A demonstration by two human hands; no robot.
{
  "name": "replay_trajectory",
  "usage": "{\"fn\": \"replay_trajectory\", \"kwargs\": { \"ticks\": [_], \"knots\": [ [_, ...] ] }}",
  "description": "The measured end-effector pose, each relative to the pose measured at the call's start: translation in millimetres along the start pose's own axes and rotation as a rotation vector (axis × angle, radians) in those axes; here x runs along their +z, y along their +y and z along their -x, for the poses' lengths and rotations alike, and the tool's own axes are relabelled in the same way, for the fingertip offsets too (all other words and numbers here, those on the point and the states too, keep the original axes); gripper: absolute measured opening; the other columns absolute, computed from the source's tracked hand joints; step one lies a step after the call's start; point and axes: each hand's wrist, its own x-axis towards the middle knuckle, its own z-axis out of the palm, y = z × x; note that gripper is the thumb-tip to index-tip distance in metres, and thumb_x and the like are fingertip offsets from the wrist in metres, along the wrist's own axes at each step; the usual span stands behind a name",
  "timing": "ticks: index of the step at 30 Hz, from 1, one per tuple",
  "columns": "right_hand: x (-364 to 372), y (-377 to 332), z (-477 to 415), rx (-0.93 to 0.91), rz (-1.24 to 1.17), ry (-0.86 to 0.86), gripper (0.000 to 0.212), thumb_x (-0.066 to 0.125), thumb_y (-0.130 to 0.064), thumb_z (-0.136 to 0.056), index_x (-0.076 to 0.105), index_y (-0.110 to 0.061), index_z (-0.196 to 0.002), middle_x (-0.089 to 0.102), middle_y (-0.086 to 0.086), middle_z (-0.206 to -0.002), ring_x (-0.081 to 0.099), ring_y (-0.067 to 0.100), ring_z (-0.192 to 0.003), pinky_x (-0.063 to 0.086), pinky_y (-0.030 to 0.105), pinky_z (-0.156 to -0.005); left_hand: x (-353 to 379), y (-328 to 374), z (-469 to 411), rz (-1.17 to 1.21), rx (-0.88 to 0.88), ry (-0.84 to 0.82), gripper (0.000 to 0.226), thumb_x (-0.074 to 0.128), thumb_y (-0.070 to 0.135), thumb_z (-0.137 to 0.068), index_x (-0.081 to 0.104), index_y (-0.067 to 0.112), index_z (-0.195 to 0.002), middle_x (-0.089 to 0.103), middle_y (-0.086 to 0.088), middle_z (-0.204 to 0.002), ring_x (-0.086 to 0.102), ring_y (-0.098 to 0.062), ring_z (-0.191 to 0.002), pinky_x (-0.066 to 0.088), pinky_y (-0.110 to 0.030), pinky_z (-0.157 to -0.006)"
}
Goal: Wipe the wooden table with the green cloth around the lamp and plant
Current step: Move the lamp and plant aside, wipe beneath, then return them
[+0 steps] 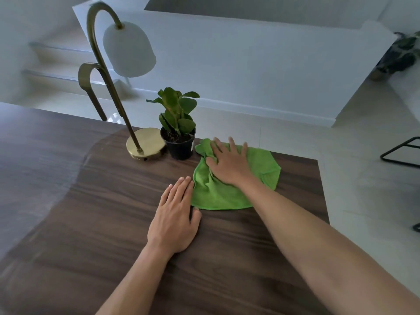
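Step in hand: wiping, judged under way; the stretch just right of the potted plant is being worked.
Right hand: laid flat on the green cloth, fingers spread wide and pressing down, gripping nothing; cloth bunches under the thumb.
Left hand: palm down on the wooden table, fingers straight and together, holding nothing; fingertips meet the cloth's near-left edge, well in front of the plant.
Green cloth: bright green microfibre, lying mostly spread out, wrinkled toward the plant, its far-left corner just beside the black pot.
Potted plant: small, broad green leaves, upright in a black plastic pot near the table's far edge.
Lamp: brass, round base just left of the plant, close against the pot; curved stem, white shade above.
Next move calls for: steady downward pressure, sliding the cloth around pot and lamp base without knocking either; the light pot may tip.
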Motion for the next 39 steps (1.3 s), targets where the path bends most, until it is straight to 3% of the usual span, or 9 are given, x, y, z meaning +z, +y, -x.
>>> {"fn": "replay_trajectory", "kwargs": {
  "ticks": [3, 7, 10, 13, 18, 22, 29, 33, 39],
  "knots": [
    [-3, 42, 22, -0.079, 0.022, 0.004, 0.060, 0.013, -0.057, -0.098, 0.004, -0.038, -0.154, 0.000, -0.011, -0.164, -0.005, 0.025, -0.151, -0.005, 0.059, -0.119, -1, 0, 1, 0.010, -0.013, 0.007, 0.067, 0.027, 0.038, -0.089, 0.027, 0.012, -0.152, 0.022, 0.001, -0.160, 0.010, -0.008, -0.148, 0.006, -0.031, -0.122],
    [-7, 96, 32, 0.137, -0.016, 0.028, 0.060, 0.017, -0.054, -0.099, 0.024, -0.027, -0.152, 0.025, -0.002, -0.161, 0.015, 0.022, -0.150, 0.004, 0.057, -0.120, -2, 1, 1, 0.017, -0.013, 0.012, 0.067, 0.025, 0.037, -0.089, 0.027, 0.012, -0.152, 0.022, 0.000, -0.160, 0.010, -0.008, -0.148, 0.007, -0.032, -0.122],
    [-9, 90, 17, 0.291, -0.021, -0.015, 0.060, 0.013, -0.051, -0.097, 0.039, -0.022, -0.143, 0.041, 0.006, -0.152, 0.030, 0.030, -0.143, 0.008, 0.063, -0.116, -3, 2, 0, 0.013, -0.017, 0.010, 0.067, 0.026, 0.037, -0.089, 0.030, 0.011, -0.151, 0.025, -0.001, -0.159, 0.013, -0.010, -0.148, 0.010, -0.033, -0.122],
    [-10, 52, -3, 0.382, -0.027, -0.033, 0.068, 0.006, -0.053, -0.096, 0.037, -0.019, -0.146, 0.042, 0.011, -0.150, 0.036, 0.039, -0.137, 0.005, 0.069, -0.113, -3, 3, 1, 0.000, -0.022, 0.001, 0.067, 0.026, 0.037, -0.089, 0.030, 0.011, -0.151, 0.025, -0.001, -0.159, 0.013, -0.011, -0.148, 0.009, -0.033, -0.122],
    [0, -18, -15, 0.111, -0.040, 0.040, 0.065, 0.011, -0.060, -0.096, 0.015, -0.032, -0.155, 0.019, 0.002, -0.163, 0.009, 0.034, -0.150, -0.001, 0.065, -0.116, -2, 1, -1, -0.008, -0.008, 0.016, 0.067, 0.028, 0.035, -0.088, 0.032, 0.010, -0.150, 0.027, -0.002, -0.158, 0.015, -0.011, -0.148, 0.008, -0.032, -0.122],
    [6, 13, 18, 0.030, -0.031, 0.043, 0.062, 0.016, -0.061, -0.097, 0.012, -0.038, -0.154, 0.006, -0.004, -0.165, -0.003, 0.026, -0.151, -0.005, 0.056, -0.120, 0, -1, 1, -0.004, -0.003, 0.004, 0.068, 0.026, 0.037, -0.088, 0.030, 0.009, -0.150, 0.026, -0.002, -0.159, 0.013, -0.012, -0.148, 0.007, -0.033, -0.122],
    [4, 101, 91, 0.532, -0.062, 0.103, 0.070, 0.015, -0.062, -0.097, 0.013, -0.025, -0.156, 0.003, -0.001, -0.165, -0.003, 0.026, -0.151, -0.004, 0.056, -0.120, -1, -2, 2, 0.027, 0.019, 0.013, 0.062, 0.033, 0.032, -0.094, 0.029, 0.007, -0.150, 0.025, -0.007, -0.159, 0.014, -0.018, -0.148, 0.006, -0.036, -0.122],
    [17, 57, 131, 0.639, -0.107, 0.135, 0.067, 0.015, -0.060, -0.097, 0.012, -0.028, -0.156, 0.004, 0.002, -0.165, -0.003, 0.032, -0.151, -0.006, 0.058, -0.119, -2, -3, 4, 0.036, 0.033, -0.003, 0.059, 0.035, 0.031, -0.096, 0.029, 0.009, -0.150, 0.024, -0.008, -0.159, 0.013, -0.021, -0.149, 0.005, -0.037, -0.122],
    [39, -41, 253, 0.576, -0.084, 0.134, 0.070, 0.007, -0.066, -0.093, 0.007, -0.034, -0.155, -0.004, -0.003, -0.164, -0.011, 0.027, -0.151, -0.011, 0.054, -0.119, -7, -7, 10, 0.056, 0.110, -0.037, 0.054, 0.037, 0.036, -0.097, 0.036, 0.018, -0.148, 0.026, -0.010, -0.158, 0.014, -0.024, -0.148, 0.008, -0.042, -0.122]
  ]
}}
